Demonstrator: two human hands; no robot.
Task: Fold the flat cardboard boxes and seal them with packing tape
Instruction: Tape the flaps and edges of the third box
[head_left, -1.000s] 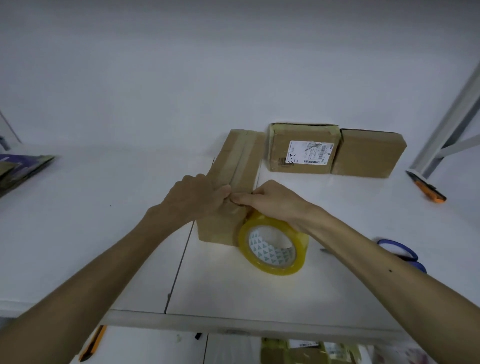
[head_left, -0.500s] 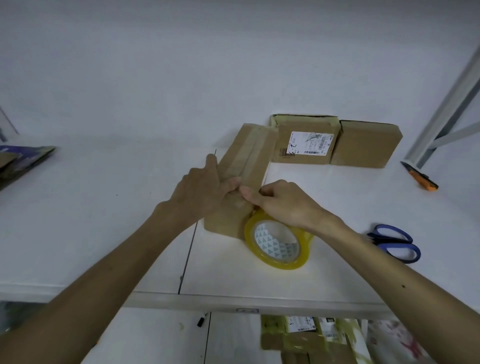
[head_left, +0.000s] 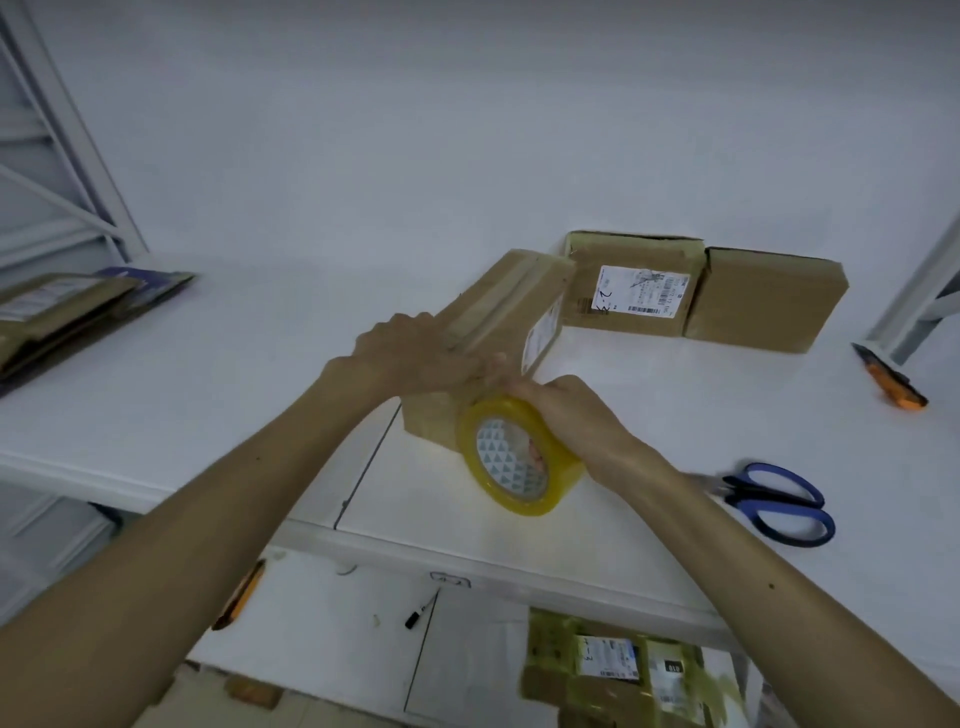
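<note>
**Taping the near end of the box seam**

Closed cardboard box sits mid-worktop, angled away from the person, with a tape strip showing along its top seam. Left hand lies flat on the top near end, fingers straight and pressed together, holding down the flap or the tape end; blur hides which. Right hand grips the yellow tape roll, fingers curled over its rim. The roll stands on edge against the box's near face.

Step, as I read it: sealing, with tape being run over the near edge and down the end face. Folding of this box looks done.

The next move needs the strip kept taut and centred on the seam, pressed down, then cut. Scissors lie just right of the right forearm.

Around it: a labelled box and a plain box stand touching at the back of the worktop. Orange cutter far right, flat cardboard stack far left.
</note>
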